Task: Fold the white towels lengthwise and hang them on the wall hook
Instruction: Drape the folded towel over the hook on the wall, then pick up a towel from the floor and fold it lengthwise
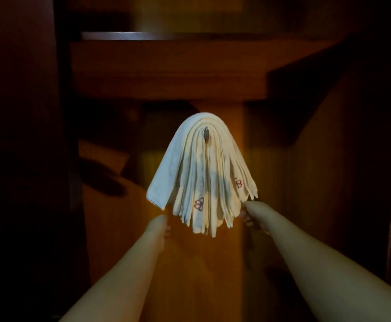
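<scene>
Evidently the hanging is mostly accomplished: a thick bundle of white towels (201,173) is draping over the wall hook (205,134) at the centre of the frame, the metal tip of the hook poking out through the topmost fold. The layers are fanning downward on both sides, and two of them are showing a small red embroidered mark (198,203) near their lower ends. Behind them a wooden panel (224,263) is running down to the bottom of the frame, with a wooden shelf (166,66) crossing the upper part.

Both forearms are reaching up from the bottom corners. The left hand (160,225) is sitting just below the lower left edge of the bundle, and the right hand (251,216) just below its lower right edge. Both are bent away from the camera, so only a few fingertips are showing past the wrists (I cannot tell how far the fingers are spread, nor whether they are touching or pinching any cloth).

To my eye the step in hand is evening out the hanging ends. Doing it well probably means pulling gently downward on both sides together, keeping the weight balanced across the hook so that no layer is sliding off, and smoothing the outer bluish-white towel (166,173) flush with the rest.
</scene>
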The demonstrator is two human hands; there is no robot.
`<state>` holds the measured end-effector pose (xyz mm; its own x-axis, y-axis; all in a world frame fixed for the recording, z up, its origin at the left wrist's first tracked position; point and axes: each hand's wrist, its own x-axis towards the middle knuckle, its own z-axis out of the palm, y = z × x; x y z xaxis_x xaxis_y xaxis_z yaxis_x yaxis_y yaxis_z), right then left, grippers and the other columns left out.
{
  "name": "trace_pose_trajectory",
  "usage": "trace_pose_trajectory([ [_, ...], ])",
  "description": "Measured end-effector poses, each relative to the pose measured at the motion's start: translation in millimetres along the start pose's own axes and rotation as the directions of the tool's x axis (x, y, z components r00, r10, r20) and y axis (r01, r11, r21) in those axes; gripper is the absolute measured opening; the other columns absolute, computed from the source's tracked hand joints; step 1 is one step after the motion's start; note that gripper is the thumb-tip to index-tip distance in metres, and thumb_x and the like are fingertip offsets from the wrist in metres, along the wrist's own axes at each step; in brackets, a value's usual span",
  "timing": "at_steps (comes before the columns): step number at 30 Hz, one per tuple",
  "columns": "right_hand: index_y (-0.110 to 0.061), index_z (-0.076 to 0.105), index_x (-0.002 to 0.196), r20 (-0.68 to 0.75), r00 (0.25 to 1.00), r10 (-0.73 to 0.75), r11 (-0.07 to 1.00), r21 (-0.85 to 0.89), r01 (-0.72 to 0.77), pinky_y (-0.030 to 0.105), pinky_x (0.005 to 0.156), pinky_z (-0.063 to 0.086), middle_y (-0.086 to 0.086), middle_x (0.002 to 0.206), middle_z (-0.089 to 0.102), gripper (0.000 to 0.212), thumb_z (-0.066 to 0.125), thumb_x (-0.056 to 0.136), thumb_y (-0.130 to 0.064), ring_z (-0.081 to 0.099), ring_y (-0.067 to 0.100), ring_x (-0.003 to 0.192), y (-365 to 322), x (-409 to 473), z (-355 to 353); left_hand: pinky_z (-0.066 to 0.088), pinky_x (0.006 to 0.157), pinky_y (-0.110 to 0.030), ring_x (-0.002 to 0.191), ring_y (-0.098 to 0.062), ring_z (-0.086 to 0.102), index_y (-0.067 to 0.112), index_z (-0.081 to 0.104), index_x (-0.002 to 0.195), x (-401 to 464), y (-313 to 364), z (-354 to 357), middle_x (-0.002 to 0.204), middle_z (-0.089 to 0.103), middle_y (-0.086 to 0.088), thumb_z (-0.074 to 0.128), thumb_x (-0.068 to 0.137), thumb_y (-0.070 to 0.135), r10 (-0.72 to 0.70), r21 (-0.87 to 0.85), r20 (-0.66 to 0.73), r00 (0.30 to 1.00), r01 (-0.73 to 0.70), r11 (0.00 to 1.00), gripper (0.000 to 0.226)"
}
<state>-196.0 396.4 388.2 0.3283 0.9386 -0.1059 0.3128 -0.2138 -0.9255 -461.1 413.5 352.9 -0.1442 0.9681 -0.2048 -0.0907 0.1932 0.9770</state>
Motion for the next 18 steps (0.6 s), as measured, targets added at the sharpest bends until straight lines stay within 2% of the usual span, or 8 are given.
trace_pose_trajectory([
  [2,-0.017,0.059,0.08,0.019,0.999,-0.034,0.995,-0.095,0.036,0.023,0.049,0.038,0.001,0.069,0.057,0.025,0.046,0.098,-0.027,0.05,0.015,0.058,7.1,-23.2,-2.4,0.048,0.09,-0.041,0.101,-0.031,0.057,0.002,0.052,0.136,-16.8,-2.0,-4.0,0.113,0.059,-0.016,0.042,0.105,0.022,0.055,0.076,0.05,0.997,-0.059,0.995,0.039],
  [5,-0.019,0.065,0.091,0.078,0.992,-0.099,0.962,-0.248,0.115,0.025,0.061,0.044,0.003,0.092,0.067,0.032,0.045,0.103,-0.04,0.061,0.014,0.076,21.0,-67.6,-1.8,0.047,0.093,-0.04,0.108,-0.027,0.059,0.007,0.057,0.133,-44.6,-9.0,-8.7,0.129,0.06,-0.016,0.048,0.102,0.024,0.145,0.284,0.132,0.981,-0.178,0.942,0.036],
  [7,-0.019,0.067,0.101,0.122,0.98,-0.159,0.894,-0.403,0.195,0.032,0.082,0.049,0.008,0.115,0.067,0.038,0.039,0.106,-0.045,0.064,0.019,0.099,38.7,-99.2,3.2,0.048,0.091,-0.037,0.112,-0.03,0.06,0.006,0.059,0.13,-62.7,-21.9,-15.0,0.128,0.062,-0.018,0.05,0.101,0.028,0.203,0.536,0.191,0.96,-0.275,0.798,0.037],
  [9,-0.015,0.068,0.118,0.128,0.974,-0.185,0.8,-0.556,0.225,0.038,0.103,0.043,0.011,0.133,0.063,0.047,0.035,0.107,-0.046,0.058,0.026,0.12,66.6,-131.7,12.8,0.048,0.073,-0.032,0.095,-0.028,0.065,0.008,0.063,0.123,-83.2,-42.0,-24.4,0.114,0.068,-0.016,0.05,0.099,0.03,0.229,0.7,0.306,0.924,-0.382,0.603,0.035],
  [11,-0.014,0.061,0.135,0.091,0.982,-0.165,0.746,-0.639,0.185,0.04,0.107,0.04,0.01,0.142,0.057,0.052,0.037,0.106,-0.049,0.053,0.027,0.129,101.9,-166.9,22.2,0.05,0.071,-0.034,0.085,-0.024,0.065,0.014,0.065,0.116,-102.2,-70.0,-36.3,0.105,0.07,-0.012,0.05,0.099,0.032,0.191,0.758,0.418,0.888,-0.457,0.466,0.029],
  [13,-0.018,0.055,0.141,0.078,0.986,-0.149,0.716,-0.678,0.162,0.039,0.1,0.047,0.007,0.141,0.058,0.051,0.042,0.104,-0.05,0.059,0.025,0.12,139.8,-204.1,31.6,0.049,0.075,-0.033,0.092,-0.017,0.063,0.018,0.063,0.123,-119.3,-107.2,-50.4,0.112,0.067,-0.006,0.049,0.099,0.034,0.145,0.759,0.51,0.848,-0.523,0.388,0.032],
  [15,-0.02,0.054,0.141,0.073,0.988,-0.136,0.696,-0.703,0.147,0.037,0.097,0.051,0.005,0.139,0.059,0.05,0.047,0.102,-0.049,0.06,0.022,0.117,179.5,-240.0,42.5,0.048,0.084,-0.033,0.107,-0.014,0.059,0.021,0.056,0.136,-135.4,-148.8,-63.2,0.128,0.062,-0.003,0.049,0.1,0.037,0.089,0.74,0.583,0.808,-0.573,0.353,0.039],
  [18,-0.022,0.053,0.142,0.051,0.993,-0.105,0.668,-0.736,0.109,0.039,0.105,0.047,0.002,0.143,0.054,0.052,0.053,0.099,-0.05,0.053,0.02,0.128,237.5,-295.9,58.0,0.048,0.098,-0.038,0.121,-0.021,0.057,0.024,0.048,0.143,-163.9,-210.1,-76.3,0.136,0.057,-0.004,0.052,0.1,0.038,-0.023,0.737,0.62,0.784,-0.573,0.359,0.046],
])
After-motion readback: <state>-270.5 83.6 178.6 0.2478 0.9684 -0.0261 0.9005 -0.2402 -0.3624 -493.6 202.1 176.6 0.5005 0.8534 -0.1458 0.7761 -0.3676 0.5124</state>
